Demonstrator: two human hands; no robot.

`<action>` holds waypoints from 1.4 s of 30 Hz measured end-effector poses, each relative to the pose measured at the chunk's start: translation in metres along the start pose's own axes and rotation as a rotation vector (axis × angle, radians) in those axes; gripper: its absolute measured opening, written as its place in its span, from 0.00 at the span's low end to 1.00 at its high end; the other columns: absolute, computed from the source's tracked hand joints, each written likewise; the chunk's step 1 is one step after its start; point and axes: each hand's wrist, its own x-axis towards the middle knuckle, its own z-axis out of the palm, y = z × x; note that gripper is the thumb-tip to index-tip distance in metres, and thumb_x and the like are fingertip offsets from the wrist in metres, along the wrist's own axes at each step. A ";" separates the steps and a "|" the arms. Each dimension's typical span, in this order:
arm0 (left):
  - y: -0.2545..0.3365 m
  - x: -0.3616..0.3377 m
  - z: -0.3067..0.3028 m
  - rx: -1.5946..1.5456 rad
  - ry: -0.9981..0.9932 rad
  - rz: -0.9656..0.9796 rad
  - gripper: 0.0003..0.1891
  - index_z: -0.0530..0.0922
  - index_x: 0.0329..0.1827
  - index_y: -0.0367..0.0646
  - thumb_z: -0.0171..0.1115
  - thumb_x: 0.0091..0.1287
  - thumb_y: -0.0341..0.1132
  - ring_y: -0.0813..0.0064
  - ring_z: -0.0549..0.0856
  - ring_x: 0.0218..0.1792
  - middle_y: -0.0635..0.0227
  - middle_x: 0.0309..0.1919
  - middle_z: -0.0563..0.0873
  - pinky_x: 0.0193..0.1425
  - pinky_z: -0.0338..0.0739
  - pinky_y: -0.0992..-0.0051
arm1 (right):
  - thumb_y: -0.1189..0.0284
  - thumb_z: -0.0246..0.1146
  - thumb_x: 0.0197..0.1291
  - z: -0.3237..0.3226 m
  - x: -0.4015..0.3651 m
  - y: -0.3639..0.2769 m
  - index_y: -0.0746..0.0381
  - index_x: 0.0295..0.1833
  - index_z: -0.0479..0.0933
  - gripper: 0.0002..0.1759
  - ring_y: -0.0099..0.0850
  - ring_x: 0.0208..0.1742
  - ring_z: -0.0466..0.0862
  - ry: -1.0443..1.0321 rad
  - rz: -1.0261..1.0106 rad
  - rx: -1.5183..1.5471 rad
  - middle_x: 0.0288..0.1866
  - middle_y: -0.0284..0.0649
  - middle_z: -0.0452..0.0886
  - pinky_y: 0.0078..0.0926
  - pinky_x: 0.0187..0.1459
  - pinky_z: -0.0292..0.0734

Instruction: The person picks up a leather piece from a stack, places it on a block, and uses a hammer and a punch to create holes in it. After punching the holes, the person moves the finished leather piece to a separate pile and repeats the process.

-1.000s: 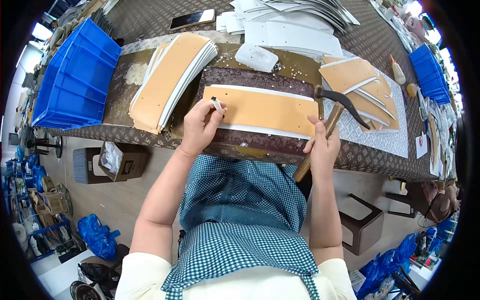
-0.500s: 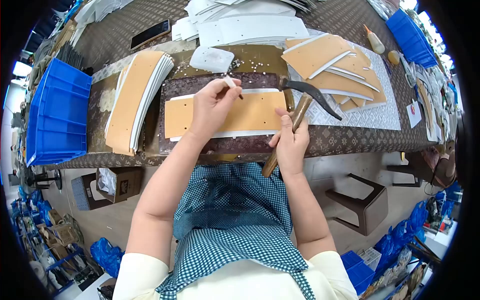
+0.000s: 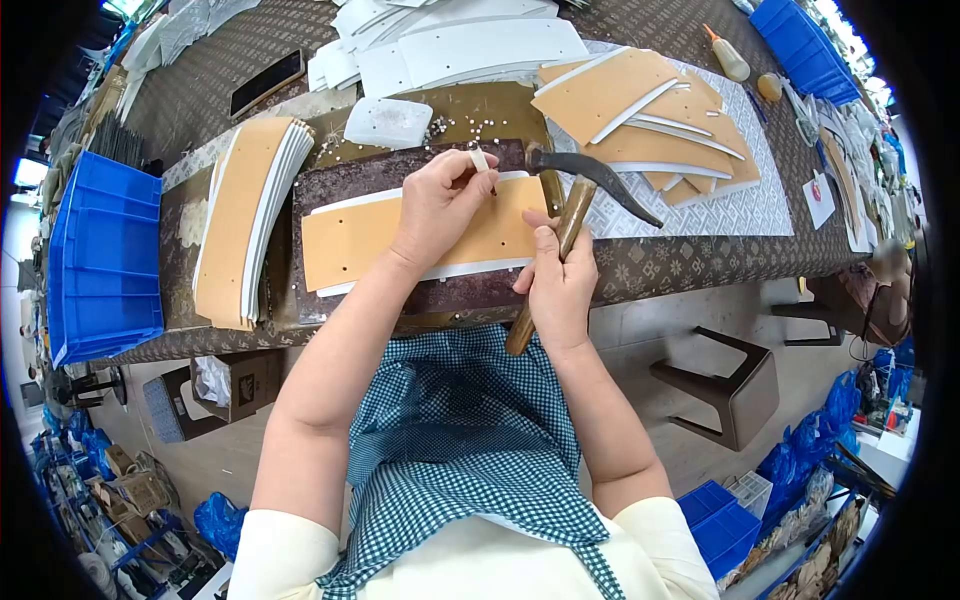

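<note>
My left hand (image 3: 438, 208) pinches a small punch (image 3: 479, 160) with a pale wrapped grip, its dark tip down near the upper edge of a tan sheet (image 3: 415, 235). White layers show beneath the sheet, and several small holes are in it. The sheet lies on a dark purple board (image 3: 350, 175). My right hand (image 3: 562, 290) is closed around the wooden handle (image 3: 577, 215) of a hammer with a dark curved head (image 3: 600, 180). The head is raised to the right of the punch, and the right fingertips are at the sheet's right end.
Stacked tan-and-white strips (image 3: 250, 220) lie at left beside a blue bin (image 3: 108, 260). More tan pieces (image 3: 650, 130) are fanned at right; white sheets (image 3: 480, 50) lie behind. White bits surround a plastic tray (image 3: 388, 122). A phone (image 3: 267, 82) and a bottle (image 3: 728, 55) rest farther back.
The view has shifted and tilted slightly. My left hand has moved the punch right along the sheet's upper edge. My right hand still holds the hammer beside it.
</note>
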 end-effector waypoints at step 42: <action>-0.008 0.007 0.005 0.218 -0.037 0.390 0.05 0.82 0.42 0.38 0.64 0.67 0.28 0.62 0.84 0.36 0.60 0.34 0.84 0.42 0.80 0.68 | 0.69 0.59 0.74 -0.033 0.035 -0.147 0.66 0.47 0.71 0.10 0.20 0.22 0.76 -0.270 -0.597 -0.415 0.26 0.35 0.77 0.21 0.23 0.70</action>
